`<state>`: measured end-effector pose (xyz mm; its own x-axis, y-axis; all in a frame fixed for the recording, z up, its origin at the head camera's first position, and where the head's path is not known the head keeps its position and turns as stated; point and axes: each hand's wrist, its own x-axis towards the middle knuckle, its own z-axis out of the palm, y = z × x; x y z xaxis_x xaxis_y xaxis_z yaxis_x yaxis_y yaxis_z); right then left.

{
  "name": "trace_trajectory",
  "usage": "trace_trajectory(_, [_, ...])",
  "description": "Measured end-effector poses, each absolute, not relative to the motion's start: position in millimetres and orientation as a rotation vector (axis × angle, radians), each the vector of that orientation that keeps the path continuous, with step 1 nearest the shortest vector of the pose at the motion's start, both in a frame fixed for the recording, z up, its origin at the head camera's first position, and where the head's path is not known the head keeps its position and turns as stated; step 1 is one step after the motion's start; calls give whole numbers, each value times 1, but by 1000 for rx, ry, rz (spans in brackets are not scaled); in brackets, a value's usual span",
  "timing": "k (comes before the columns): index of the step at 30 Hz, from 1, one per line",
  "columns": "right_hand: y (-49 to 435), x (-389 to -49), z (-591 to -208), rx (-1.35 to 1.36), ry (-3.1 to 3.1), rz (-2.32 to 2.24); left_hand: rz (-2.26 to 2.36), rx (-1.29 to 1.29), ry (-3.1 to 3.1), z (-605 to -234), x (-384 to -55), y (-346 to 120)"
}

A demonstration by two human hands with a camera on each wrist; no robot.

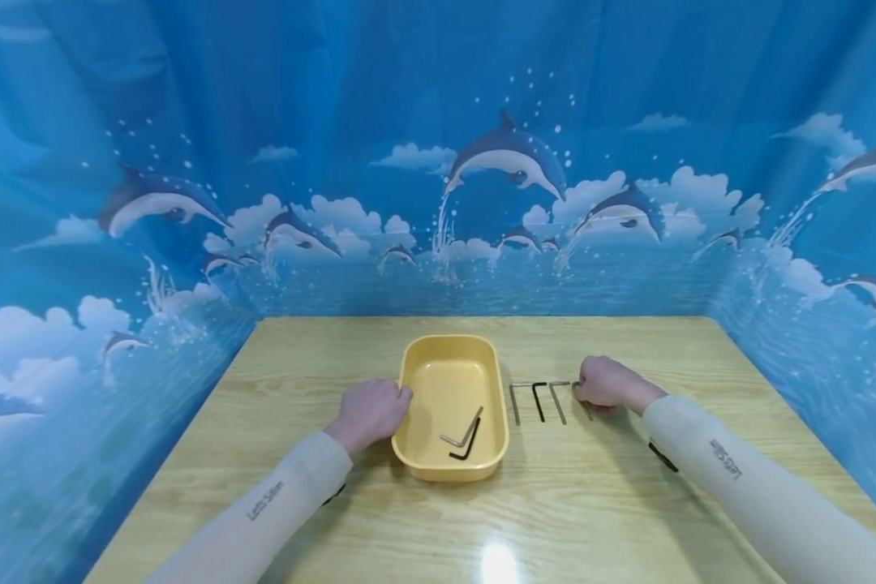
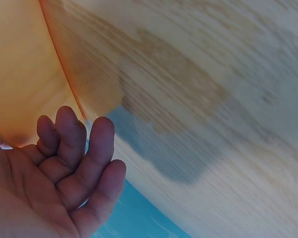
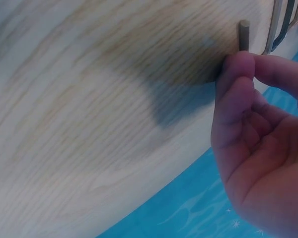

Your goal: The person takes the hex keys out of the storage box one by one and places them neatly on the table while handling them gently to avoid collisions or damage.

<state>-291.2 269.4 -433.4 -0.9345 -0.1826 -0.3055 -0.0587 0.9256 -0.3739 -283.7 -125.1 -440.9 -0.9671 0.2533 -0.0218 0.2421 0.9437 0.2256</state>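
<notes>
On my feed, nearest, a black hex key point(image 1: 472, 439) and a silver hex key point(image 1: 470, 427) lie in the yellow tray point(image 1: 438, 385); I have the left hand point(image 1: 371, 412) gripping its left rim; three more hex keys point(image 1: 537, 401) line the wooden table point(image 1: 569, 495); rightmost, my right hand point(image 1: 609, 383) pinches another L-shaped hex key point(image 3: 244, 35); behind hangs a dolphin-print curtain point(image 1: 380, 89).

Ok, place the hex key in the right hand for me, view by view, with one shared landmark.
Head: right of centre, the hex key lies partly hidden by the right hand.
Left wrist: not in it.
Right wrist: near the upper right, its bare end shows just above the pinching fingertips.
Shared landmark: the wood-grain table.
</notes>
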Motion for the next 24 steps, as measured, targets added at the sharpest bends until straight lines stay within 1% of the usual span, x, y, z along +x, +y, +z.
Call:
trace_trajectory(13, [268,-289,-429,-196,2726,-548,360,390,3038,-439,-283,-126])
trace_trajectory(24, [271,-290,-432,-204,2729,-541,343,379,3037,-438,-283,-123])
